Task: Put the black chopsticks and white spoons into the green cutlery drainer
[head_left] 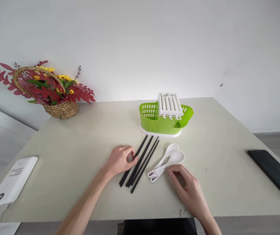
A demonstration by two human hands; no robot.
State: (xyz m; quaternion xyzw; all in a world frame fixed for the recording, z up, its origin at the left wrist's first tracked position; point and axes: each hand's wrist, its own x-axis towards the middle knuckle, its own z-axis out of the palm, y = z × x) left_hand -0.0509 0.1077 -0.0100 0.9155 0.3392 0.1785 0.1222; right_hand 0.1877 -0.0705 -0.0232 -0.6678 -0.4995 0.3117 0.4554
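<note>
My left hand point(122, 159) rests on the table beside several black chopsticks point(142, 161), its fingers curled. A gap shows between index finger and thumb, and the thumb tip lies over the leftmost chopsticks without gripping them. Two white spoons point(176, 158) lie partly overlapped to the right of the chopsticks, printed labels on their handle ends. My right hand point(186, 187) is just below the front spoon. Its thumb and fingertips come together in a loop at the spoon's handle, with nothing seen between them; whether they touch the spoon is unclear.
Behind the spoons stands a green basket point(159, 126) with a white slotted holder point(170, 105) on its rim. A wicker basket point(62, 110) of red and yellow flowers is at the back left. A white power bank point(13, 179) lies left, a black phone point(274, 173) right.
</note>
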